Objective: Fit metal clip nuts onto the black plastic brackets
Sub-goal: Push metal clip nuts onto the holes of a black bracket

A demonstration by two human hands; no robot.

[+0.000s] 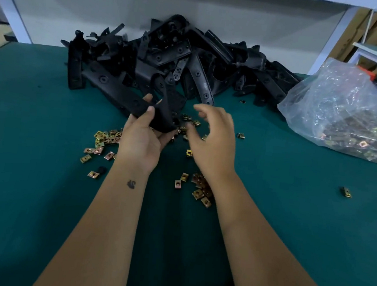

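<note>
My left hand (141,136) grips a black plastic bracket (166,115) just above the green table, thumb on its upper face. My right hand (213,137) hovers beside it to the right, its fingers loosely curled over loose brass-coloured clip nuts (190,122); whether it pinches one I cannot tell. More clip nuts (105,138) lie scattered left of my left wrist, and another cluster (201,190) sits by my right forearm. A big heap of black brackets (179,59) fills the back of the table.
A clear plastic bag (344,111) full of clip nuts lies at the right. One stray nut (346,192) sits alone far right. The green table mat (39,197) spreads to the near edge. A white wall panel stands behind the heap.
</note>
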